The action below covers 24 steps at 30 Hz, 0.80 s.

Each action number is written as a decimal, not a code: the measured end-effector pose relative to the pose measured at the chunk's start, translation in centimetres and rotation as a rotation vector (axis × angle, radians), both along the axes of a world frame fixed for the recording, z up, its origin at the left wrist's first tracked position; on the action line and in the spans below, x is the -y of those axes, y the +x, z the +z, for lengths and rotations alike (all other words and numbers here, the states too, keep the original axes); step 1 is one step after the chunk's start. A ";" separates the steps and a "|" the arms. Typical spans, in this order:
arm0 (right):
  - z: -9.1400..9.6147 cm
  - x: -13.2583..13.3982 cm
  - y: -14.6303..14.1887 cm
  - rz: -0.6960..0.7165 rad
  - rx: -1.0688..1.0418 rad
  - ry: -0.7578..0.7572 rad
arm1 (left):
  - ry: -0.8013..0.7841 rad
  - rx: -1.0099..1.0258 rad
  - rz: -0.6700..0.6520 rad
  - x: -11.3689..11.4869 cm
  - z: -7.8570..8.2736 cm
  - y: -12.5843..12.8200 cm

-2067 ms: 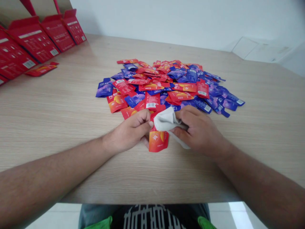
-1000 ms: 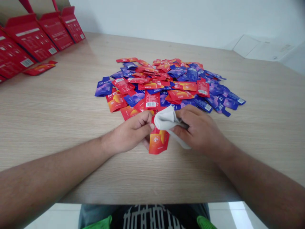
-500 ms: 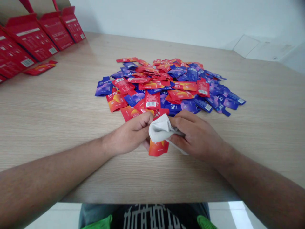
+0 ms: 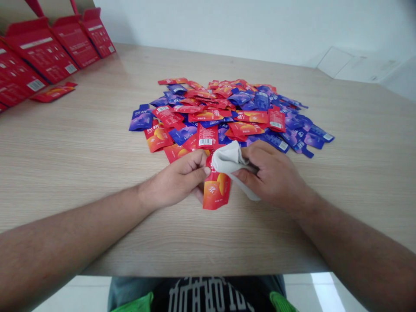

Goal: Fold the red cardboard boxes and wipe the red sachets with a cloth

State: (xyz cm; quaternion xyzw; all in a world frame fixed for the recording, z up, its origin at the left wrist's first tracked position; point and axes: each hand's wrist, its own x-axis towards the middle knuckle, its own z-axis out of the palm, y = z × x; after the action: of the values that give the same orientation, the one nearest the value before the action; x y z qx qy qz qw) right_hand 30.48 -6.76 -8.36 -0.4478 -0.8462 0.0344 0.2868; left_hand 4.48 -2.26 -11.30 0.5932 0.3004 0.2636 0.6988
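My left hand (image 4: 177, 180) pinches the upper left edge of a red-orange sachet (image 4: 216, 190) and holds it just above the wooden table (image 4: 81, 147). My right hand (image 4: 274, 175) is closed on a bunched white cloth (image 4: 229, 160) that rests against the sachet's top. Right behind both hands lies a wide pile of red and blue sachets (image 4: 227, 115).
Several open red cartons (image 4: 39, 56) stand in a row at the far left, with a loose red sachet (image 4: 53, 93) lying in front of them. The table's near edge runs just above my lap. A white wall stands behind the table.
The cloth slid down and left over the sachet half a second ago, then back up to its top now. My left hand has kept the sachet almost still.
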 end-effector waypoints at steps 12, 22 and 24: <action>0.1 0.0 0.1 0.090 0.040 -0.053 | 0.045 -0.020 -0.043 0.0 0.0 0.0; 0.2 0.1 0.0 0.078 0.044 -0.034 | 0.044 -0.027 -0.043 0.0 0.1 0.0; 0.2 0.0 0.1 -0.002 0.013 0.006 | 0.015 -0.016 -0.020 0.0 0.1 0.0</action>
State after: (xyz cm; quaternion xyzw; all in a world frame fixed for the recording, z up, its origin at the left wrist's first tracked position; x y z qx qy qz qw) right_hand 30.53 -6.79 -8.16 -0.4481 -0.8477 0.0285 0.2826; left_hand 4.51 -2.22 -11.23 0.6035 0.2978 0.2542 0.6946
